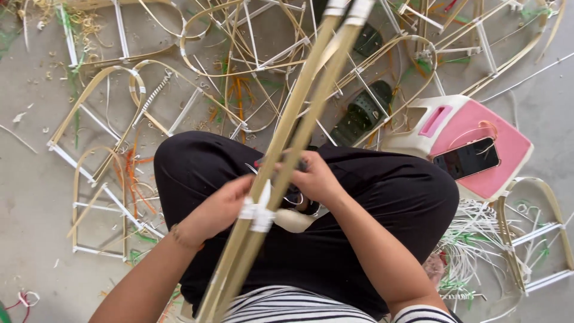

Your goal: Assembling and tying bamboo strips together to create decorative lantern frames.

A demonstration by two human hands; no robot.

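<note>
Two bamboo strips [287, 137] are gripped over the lap by the left hand [218, 206] at a white tape binding [257, 212]. They are grasped higher up by the right hand [314, 179]. A pink stool [478, 128] with a phone [466, 158] is seen nearby.

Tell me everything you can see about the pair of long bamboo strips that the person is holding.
The bamboo strips are two long, flat, pale yellow-green slats lying side by side. They run diagonally from the bottom of the picture, over the person's lap, up to the top edge. White tape binds them together near the middle, and more white binding shows at the top. The left hand holds them at the tape; the right hand presses them just above.
</note>
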